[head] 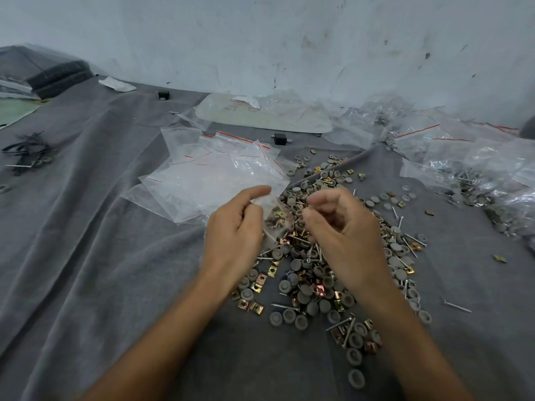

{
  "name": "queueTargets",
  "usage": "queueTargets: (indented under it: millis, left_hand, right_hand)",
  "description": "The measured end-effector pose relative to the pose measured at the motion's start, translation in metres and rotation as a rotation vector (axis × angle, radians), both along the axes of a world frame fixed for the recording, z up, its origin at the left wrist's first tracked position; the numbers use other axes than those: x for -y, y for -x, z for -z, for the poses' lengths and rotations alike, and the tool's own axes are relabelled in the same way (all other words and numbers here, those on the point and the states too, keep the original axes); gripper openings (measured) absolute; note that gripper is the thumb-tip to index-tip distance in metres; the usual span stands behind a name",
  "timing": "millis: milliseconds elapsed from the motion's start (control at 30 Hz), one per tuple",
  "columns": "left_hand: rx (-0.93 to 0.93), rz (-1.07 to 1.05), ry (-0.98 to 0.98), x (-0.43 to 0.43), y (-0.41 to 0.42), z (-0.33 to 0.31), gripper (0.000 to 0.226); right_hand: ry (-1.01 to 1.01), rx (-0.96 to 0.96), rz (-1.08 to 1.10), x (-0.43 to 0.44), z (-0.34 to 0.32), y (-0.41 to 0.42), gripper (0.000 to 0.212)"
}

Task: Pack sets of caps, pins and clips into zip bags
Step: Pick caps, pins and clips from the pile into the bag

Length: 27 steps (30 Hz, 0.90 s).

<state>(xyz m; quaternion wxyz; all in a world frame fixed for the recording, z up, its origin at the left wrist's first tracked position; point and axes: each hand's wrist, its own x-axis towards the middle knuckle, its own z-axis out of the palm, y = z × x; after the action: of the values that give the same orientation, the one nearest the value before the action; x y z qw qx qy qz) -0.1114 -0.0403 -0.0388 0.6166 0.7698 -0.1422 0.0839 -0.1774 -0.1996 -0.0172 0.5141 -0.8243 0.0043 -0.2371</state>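
Over the grey cloth [86, 256], in the head view, our left hand [236, 230] pinched a small zip bag [276, 218] between thumb and curled fingers, with small parts inside it. Our right hand [344, 227] hung just beside the bag's mouth, fingers curled and blurred; we could not tell whether they held anything. Beneath both hands lay loose grey caps [289, 315], pins [285, 305] and brass clips [257, 307], with empty zip bags [208, 178] stacked just behind.

One left hand [234, 227], one right hand [344, 227], one held zip bag [275, 218], two black blocks [163, 94] [280, 138].
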Motion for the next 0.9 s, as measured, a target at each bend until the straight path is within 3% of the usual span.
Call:
queueTargets:
  millis: [133,300,433,700,900]
  left_hand:
    - [-0.033,-0.053,0.077,0.0,-0.004,-0.002,0.045]
    - [-0.036,-0.049,0.077,0.0,-0.004,0.0,0.045]
    - [-0.041,-0.043,0.079,0.0,-0.005,0.0,0.044]
    - [-0.046,-0.036,0.071,0.0,-0.004,0.001,0.044]
    - [-0.062,-0.029,0.07,0.001,-0.004,0.0,0.045]
  right_hand:
    - [0.49,-0.149,-0.198,-0.001,0.005,0.004,0.006]
    - [0.785,-0.237,-0.309,-0.023,0.019,0.006,0.038]
    - [0.843,-0.267,-0.29,-0.025,0.02,0.007,0.045]
    - [0.915,-0.25,-0.283,-0.029,0.019,0.006,0.033]
    - [0.839,-0.267,-0.335,-0.029,0.018,0.007,0.026]
